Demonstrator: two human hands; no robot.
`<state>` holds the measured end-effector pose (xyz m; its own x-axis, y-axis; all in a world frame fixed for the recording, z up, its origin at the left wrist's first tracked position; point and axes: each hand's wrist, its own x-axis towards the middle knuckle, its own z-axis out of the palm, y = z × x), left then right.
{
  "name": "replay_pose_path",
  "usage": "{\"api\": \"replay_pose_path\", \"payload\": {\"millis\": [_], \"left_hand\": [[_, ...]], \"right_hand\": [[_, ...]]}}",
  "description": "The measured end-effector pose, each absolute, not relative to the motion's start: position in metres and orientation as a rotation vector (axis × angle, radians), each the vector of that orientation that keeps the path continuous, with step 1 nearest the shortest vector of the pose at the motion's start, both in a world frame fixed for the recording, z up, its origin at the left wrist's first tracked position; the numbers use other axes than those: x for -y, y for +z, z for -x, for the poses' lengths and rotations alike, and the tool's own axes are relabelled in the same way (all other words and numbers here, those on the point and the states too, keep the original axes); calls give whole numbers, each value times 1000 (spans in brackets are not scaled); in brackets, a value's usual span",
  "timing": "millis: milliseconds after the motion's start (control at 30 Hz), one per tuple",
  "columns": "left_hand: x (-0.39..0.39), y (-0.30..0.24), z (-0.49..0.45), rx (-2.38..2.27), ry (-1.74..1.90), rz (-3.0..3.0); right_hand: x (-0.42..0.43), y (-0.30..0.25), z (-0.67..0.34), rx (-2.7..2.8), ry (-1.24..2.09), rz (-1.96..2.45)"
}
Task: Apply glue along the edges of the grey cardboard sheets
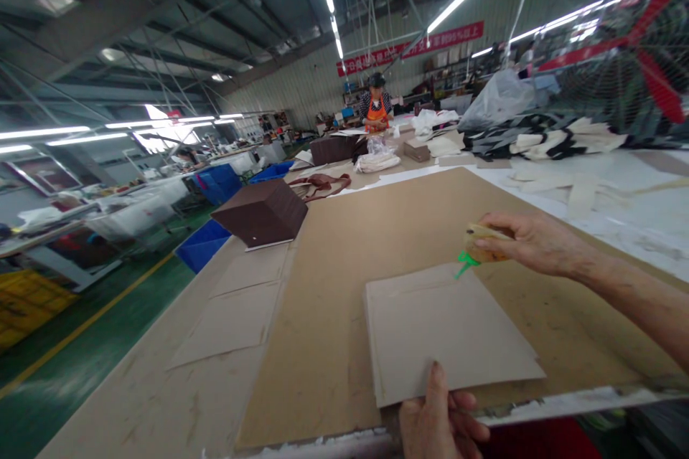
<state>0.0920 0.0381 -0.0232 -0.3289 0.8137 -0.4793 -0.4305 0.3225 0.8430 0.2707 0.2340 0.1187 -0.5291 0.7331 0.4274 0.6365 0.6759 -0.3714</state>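
A stack of flat grey-beige sheets (446, 337) lies on the brown board near the front edge of the table. My left hand (438, 419) is at its near edge, thumb pressed on the top sheet and fingers curled below the edge. Above the far right corner of the stack, my right hand (517, 240) is closed round a yellowish squeeze bottle (484, 242). Its bright green nozzle (466, 263) points down at the far edge of the top sheet; whether it touches is hard to tell. A faint streak runs along that far edge.
Left of the brown board (334, 258) lie loose grey sheets (231, 323) and a dark brown block-shaped stack (263, 211). A blue bin (202, 244) stands beside the table. Fabric strips (570, 140) and a red-bladed fan (635, 39) are at right. A person (375, 107) stands beyond.
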Motion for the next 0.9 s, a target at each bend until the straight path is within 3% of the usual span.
{"api": "replay_pose_path", "payload": {"millis": [200,400,567,767,900], "left_hand": [[-37,-25,-91,-1395,1325,-434],[-35,-22,-92,-1369,1344,-424],[-34,-21,-91,-1383,1363,-435],[-34,-15,-92,-1389,1367,-407],[-34,-14,-93,-1373,1365,-402]], "right_hand": [[-219,125,-287,2382,354,1090],[-181,135,-308,2522,721,1104],[-187,133,-303,2491,663,1060],[-213,126,-285,2357,312,1019],[-199,128,-296,2381,561,1058]]}}
